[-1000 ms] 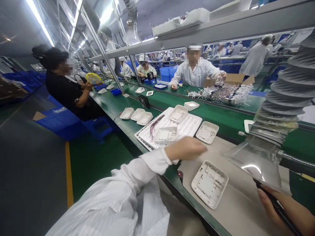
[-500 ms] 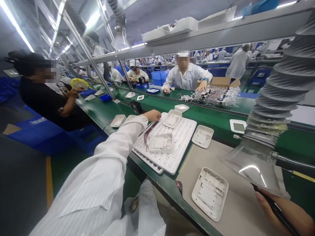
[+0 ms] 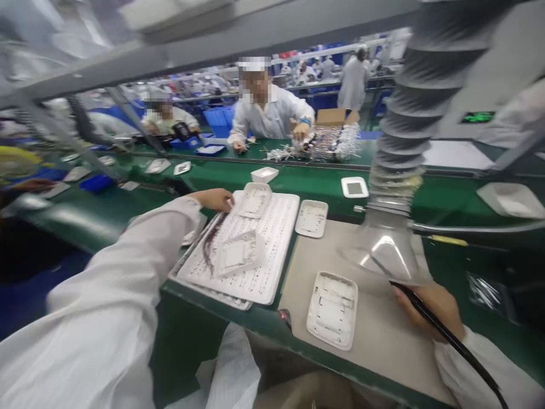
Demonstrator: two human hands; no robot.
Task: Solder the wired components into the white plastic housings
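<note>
My left hand point(image 3: 218, 200) is at the upper left edge of a white perforated foam tray point(image 3: 279, 227), fingers pinched at the top of a bundle of dark red wires point(image 3: 208, 247). Two white plastic housings lie on the tray, one near the far edge point(image 3: 255, 200) and one nearer me point(image 3: 238, 254). My right hand point(image 3: 434, 307) is closed round a black pen-like tool with a black cable point(image 3: 462, 346), its front end behind a clear fume hood point(image 3: 389, 250). An open white housing point(image 3: 332, 309) lies on the beige mat point(image 3: 383, 341), left of my right hand.
Another housing point(image 3: 312, 218) lies beside the tray's right edge. A framed display part point(image 3: 354, 187) sits on the green bench farther back. A ribbed duct point(image 3: 404, 130) hangs at the right. Across the bench, a person point(image 3: 268, 108) handles a pile of wires point(image 3: 332, 142).
The view has swung right, bringing my right sleeve, the cable and more of the right bench into sight. My left hand stays at the wires; my right hand still holds the black tool.
</note>
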